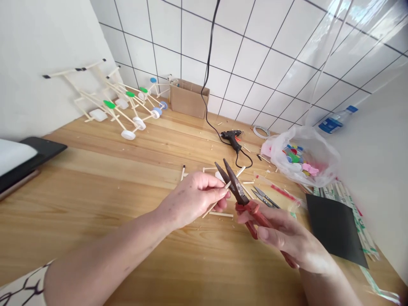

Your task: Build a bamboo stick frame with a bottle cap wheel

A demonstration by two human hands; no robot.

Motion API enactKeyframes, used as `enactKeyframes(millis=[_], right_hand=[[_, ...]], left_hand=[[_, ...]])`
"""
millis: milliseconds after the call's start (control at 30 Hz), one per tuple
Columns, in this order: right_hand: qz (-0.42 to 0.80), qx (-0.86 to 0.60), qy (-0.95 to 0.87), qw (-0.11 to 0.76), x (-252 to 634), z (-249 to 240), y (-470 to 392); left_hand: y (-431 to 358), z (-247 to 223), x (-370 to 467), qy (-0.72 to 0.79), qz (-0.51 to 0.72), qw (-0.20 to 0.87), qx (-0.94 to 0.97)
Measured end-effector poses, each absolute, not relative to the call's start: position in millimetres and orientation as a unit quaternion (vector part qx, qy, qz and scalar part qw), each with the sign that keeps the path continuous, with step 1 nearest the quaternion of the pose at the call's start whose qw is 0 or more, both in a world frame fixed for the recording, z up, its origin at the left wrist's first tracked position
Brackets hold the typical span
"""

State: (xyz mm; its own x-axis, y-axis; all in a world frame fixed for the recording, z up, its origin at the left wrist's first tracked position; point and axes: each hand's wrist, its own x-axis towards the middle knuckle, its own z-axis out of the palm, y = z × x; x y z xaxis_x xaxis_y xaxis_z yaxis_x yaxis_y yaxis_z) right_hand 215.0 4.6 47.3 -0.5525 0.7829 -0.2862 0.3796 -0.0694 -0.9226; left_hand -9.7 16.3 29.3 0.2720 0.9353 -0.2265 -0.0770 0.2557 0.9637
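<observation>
Near the middle of the view, my left hand (199, 195) pinches a thin pale wooden stick (241, 171) that slants up to the right. My right hand (280, 233) is wrapped round the red handles of a pair of pliers (239, 193). Their dark jaws are parted, with the stick lying across between them. Below my left hand a short stick (221, 214) lies on the wooden table (143, 259). Behind the hands are more sticks and a white piece, partly hidden. Small snips (266, 197) rest just beyond the pliers.
Stick models (127, 106) with white wheels stand at the back left, beside a cardboard box (190, 100). A corded glue gun (234, 138), a tape roll (261, 131), a plastic bag (302, 157), a bottle (338, 120) and a black sheet (336, 227) lie farther right.
</observation>
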Motion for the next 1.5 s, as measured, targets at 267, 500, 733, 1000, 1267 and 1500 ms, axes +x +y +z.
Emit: enactKeyframes(millis=[267,500,733,1000,1267,1500], right_hand=[[0.575,-0.425,-0.681,0.159,213.9,46.3,-0.4],[0.582,-0.418,-0.682,0.146,214.2,48.0,-0.4],[0.576,-0.417,-0.687,0.146,216.1,48.9,0.0],[0.587,-0.412,-0.684,0.135,215.0,46.4,1.2],[0.573,-0.401,-0.703,0.133,217.5,44.0,2.3],[0.584,-0.4,-0.693,0.134,217.4,45.2,2.2]], left_hand=[[13.8,38.3,-12.1,0.473,0.341,0.625,0.519],[13.7,35.8,-10.5,0.48,0.324,0.631,0.516],[13.7,36.9,-10.9,0.48,0.322,0.626,0.523],[16.0,38.4,-12.2,0.487,0.275,0.624,0.545],[16.8,37.6,-12.5,0.493,0.259,0.617,0.556],[17.9,34.4,-12.0,0.491,0.258,0.616,0.559]])
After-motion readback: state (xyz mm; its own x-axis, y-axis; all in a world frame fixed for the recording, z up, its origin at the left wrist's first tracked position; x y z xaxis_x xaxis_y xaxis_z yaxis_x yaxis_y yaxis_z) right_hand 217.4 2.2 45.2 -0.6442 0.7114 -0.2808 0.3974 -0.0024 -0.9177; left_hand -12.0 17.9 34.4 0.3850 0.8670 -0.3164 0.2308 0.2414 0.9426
